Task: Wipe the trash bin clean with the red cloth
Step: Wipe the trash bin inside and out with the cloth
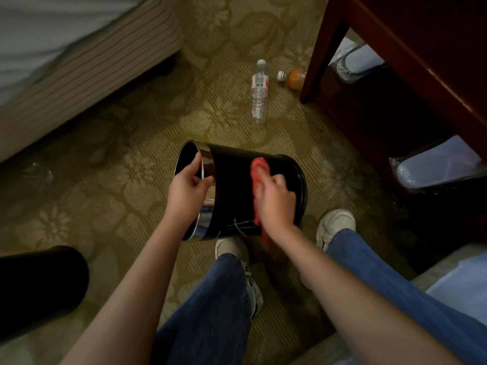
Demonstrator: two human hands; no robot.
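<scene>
A black bin [232, 185] is held tipped on its side over the carpet [118, 167], mid-scene, with its mouth to the left. Its chrome rim [207, 159] is gripped by the left hand [188, 188], fingers inside and thumb outside. A red cloth [259, 167] is pressed to the bin's wall under the curled right hand [275, 198]. Even pressure is advised, with the bin turned by the rim so no strip is missed.
</scene>
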